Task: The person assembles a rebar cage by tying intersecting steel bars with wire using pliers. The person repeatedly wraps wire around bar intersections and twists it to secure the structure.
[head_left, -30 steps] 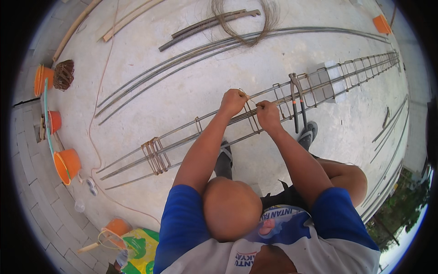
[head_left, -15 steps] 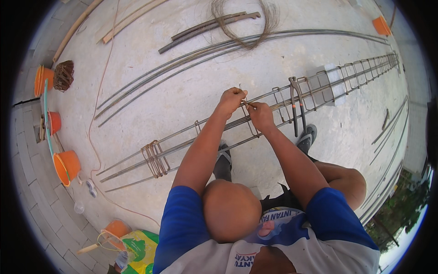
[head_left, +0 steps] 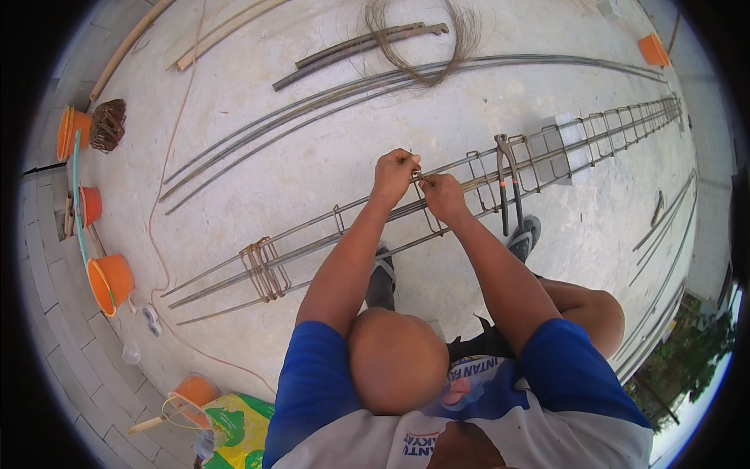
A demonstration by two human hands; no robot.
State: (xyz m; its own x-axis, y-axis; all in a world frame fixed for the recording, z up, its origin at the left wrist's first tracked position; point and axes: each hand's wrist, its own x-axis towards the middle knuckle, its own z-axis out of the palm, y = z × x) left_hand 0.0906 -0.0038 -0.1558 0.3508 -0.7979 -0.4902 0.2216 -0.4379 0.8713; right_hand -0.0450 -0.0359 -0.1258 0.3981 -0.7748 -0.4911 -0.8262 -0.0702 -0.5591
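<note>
My left hand [head_left: 397, 178] and my right hand [head_left: 444, 198] are close together over the far top bar of a long rebar cage [head_left: 351, 205]. Both have fingers pinched on a thin piece of tie wire [head_left: 419, 173], where a square stirrup [head_left: 426, 207] meets the bar; the fingers cover most of the wire. To the right, end-cutting nippers [head_left: 508, 187] with dark and orange handles hang over the cage, jaws at its far side. Several loose stirrups [head_left: 264, 270] are bunched near the cage's left end.
A pale block [head_left: 576, 148] props the cage at right. Beyond lie long loose bars [head_left: 312, 102], a coil of wire [head_left: 426, 76] and short dark bars [head_left: 351, 48]. Orange buckets [head_left: 113, 283] line the left wall. A cord [head_left: 160, 250] crosses the floor. My feet [head_left: 527, 234] are beside the cage.
My hands stay at the same joint, with only slight finger movement. The view has shifted a little; the cage and nippers stay in place.
</note>
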